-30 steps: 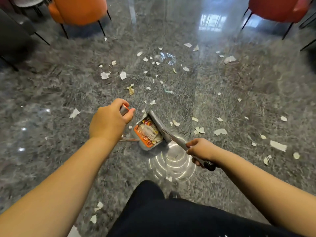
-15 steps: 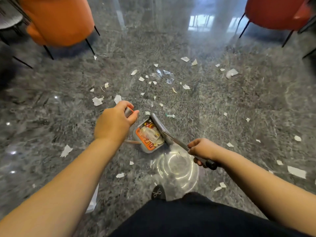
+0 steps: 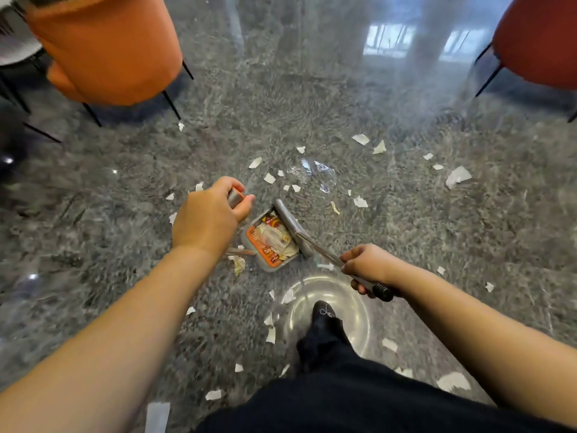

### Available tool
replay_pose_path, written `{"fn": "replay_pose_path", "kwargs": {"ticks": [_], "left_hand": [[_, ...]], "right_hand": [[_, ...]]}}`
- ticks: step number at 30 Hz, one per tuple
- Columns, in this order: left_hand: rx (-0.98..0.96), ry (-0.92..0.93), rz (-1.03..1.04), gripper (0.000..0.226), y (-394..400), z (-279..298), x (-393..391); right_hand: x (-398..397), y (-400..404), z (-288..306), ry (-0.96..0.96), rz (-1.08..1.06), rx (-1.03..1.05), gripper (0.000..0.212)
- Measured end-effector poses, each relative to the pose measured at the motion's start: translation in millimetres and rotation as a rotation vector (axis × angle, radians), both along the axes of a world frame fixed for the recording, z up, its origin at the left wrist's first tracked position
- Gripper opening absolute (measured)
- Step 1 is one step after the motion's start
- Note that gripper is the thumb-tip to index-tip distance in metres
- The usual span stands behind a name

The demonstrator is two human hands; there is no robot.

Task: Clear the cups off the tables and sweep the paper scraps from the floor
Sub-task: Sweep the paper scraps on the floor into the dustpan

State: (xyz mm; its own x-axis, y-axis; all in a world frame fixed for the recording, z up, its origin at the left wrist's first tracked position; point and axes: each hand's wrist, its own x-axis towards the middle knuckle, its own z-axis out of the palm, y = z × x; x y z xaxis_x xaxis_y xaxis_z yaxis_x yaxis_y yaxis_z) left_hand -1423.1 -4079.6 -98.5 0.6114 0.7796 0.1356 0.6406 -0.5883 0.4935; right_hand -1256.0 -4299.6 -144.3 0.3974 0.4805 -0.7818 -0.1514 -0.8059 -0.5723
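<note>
The person is stepping forward across the floor (image 3: 406, 239): the orange chair (image 3: 106, 48) at upper left is now looming larger than half a second ago, a dark shoe (image 3: 324, 314) is now planted ahead on the bright ring of reflected light, and scraps that were lying ahead are now trailing beside the legs. The left hand (image 3: 207, 218) is gripping the grey, orange-tipped top of a handle (image 3: 235, 196), fingers curled tight around it. The right hand (image 3: 365, 265) is clamping a slanted metal handle with a black ribbed grip (image 3: 382, 291), fingers wrapped round it. Between the hands, the grey dustpan (image 3: 271, 242) is sitting low over the floor, carrying crumpled white paper and an orange wrapper (image 3: 260, 245) whose printing is too blurred to read. White paper scraps (image 3: 457, 176) are lying scattered over the polished grey marble, thickest just beyond the dustpan, near a piece of clear crumpled plastic (image 3: 315, 173), with more beside the dark trouser leg (image 3: 359, 401). A red chair (image 3: 540, 39) is standing at upper right. No cups are showing in this view.
</note>
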Motion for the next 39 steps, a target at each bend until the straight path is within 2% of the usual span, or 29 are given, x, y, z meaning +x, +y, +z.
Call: {"fn": "replay_pose_path", "kwargs": {"ticks": [7,14,22,27,34,39], "left_hand": [[-0.014,-0.040,0.094,0.020,104.7,18.5,99.0],[-0.023,-0.050,0.091,0.020,215.6,17.7,174.0],[-0.028,-0.042,0.034,0.021,375.7,11.6,262.3],[-0.039,-0.039,0.003,0.019,458.8,23.7,314.9],[-0.034,-0.052,-0.002,0.022,568.3,20.9,396.6],[-0.026,-0.015,0.021,0.024,656.2,8.1,473.1]], "right_hand": [[116.2,119.3,17.3,-0.019,0.085,-0.012,0.024],[198.1,233.4,14.7,-0.049,0.145,-0.027,0.027],[271.5,381.6,13.7,-0.045,0.090,-0.018,0.022],[316.2,459.3,20.6,-0.013,0.031,-0.026,0.027],[398.7,577.4,15.2,-0.089,0.103,-0.048,0.022],[481.8,676.6,3.7,-0.047,0.103,-0.028,0.025]]}}
